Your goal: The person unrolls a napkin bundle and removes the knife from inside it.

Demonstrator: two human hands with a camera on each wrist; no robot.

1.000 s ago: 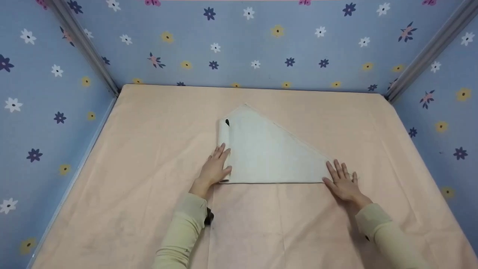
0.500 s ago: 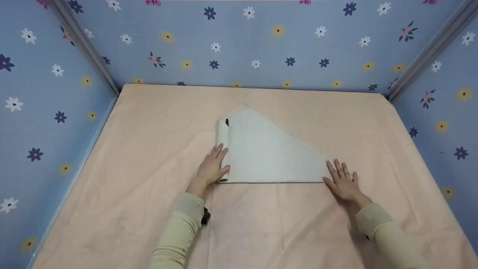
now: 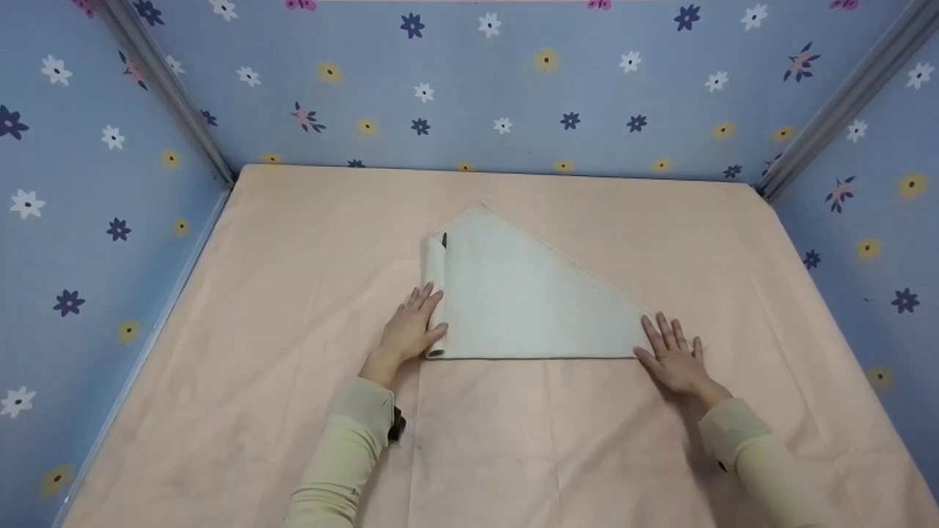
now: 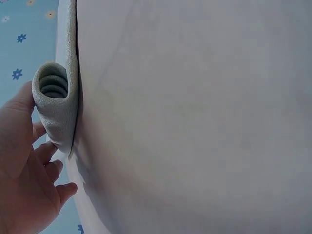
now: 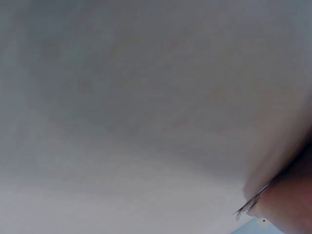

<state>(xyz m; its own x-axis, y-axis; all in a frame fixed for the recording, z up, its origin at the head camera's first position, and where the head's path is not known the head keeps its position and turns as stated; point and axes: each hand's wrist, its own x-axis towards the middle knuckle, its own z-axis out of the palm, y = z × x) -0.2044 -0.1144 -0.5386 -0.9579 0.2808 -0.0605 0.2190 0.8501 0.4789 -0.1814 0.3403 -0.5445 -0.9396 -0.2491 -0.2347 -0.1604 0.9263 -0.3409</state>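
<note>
A pale grey-green cloth (image 3: 535, 293) lies folded with a peak at the back and a slanting right edge. Its left side is wound into a roll (image 3: 436, 260), whose coiled end (image 4: 53, 87) shows in the left wrist view. My left hand (image 3: 411, 330) rests along this roll, the thumb near its front end and the fingers loosely spread beside it. At the cloth's right corner, my right hand (image 3: 675, 363) presses down with straight, spread fingers. Only a blurred part of the right hand (image 5: 287, 204) appears in the right wrist view.
A peach cover (image 3: 484, 433) with faint creases spreads under the cloth. Blue flowered panels (image 3: 477, 81) stand at the back and both sides, with grey metal posts (image 3: 165, 92) at the back corners. A black wrist device (image 3: 397, 425) sits at the left cuff.
My left hand and the roll under it have shifted slightly left, and the roll's front end looks rounder. The right hand stays in place on the corner.
</note>
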